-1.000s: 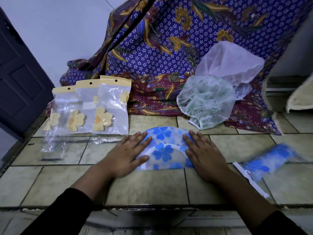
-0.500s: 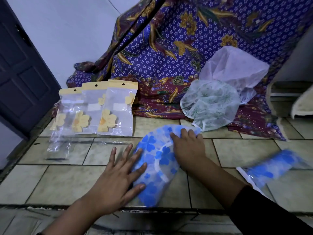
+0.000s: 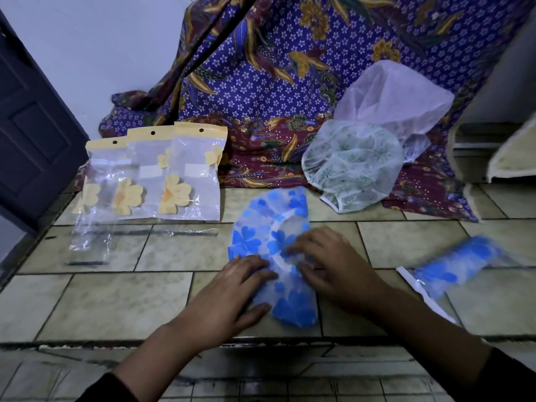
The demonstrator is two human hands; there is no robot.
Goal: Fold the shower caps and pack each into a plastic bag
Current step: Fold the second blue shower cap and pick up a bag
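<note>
Head view. I see a tiled floor [image 3: 110,303] of pale, mottled squares. The blue-flowered shower cap [image 3: 261,233] lies flat on it as a folded crescent and serves as the reference for all positions.

Behind the cap, a purple batik cloth [image 3: 275,82] hangs down and spreads onto the tiles. Behind and left of the cap stand a white wall [image 3: 101,53] and a dark door [image 3: 32,140].

Left of the cap, three yellow-topped plastic bags [image 3: 194,175] overlap in a row. Behind and right of it, a green-printed shower cap [image 3: 351,163] and a white shower cap [image 3: 391,97] rest on the cloth. To its right lies a bagged blue shower cap [image 3: 458,262], blurred.

The left hand [image 3: 232,297] presses the cap's near left edge with flat, straight fingers. The right hand [image 3: 330,265] lies on the cap's middle, fingers bent onto the white band. I cannot tell whether they pinch it.
</note>
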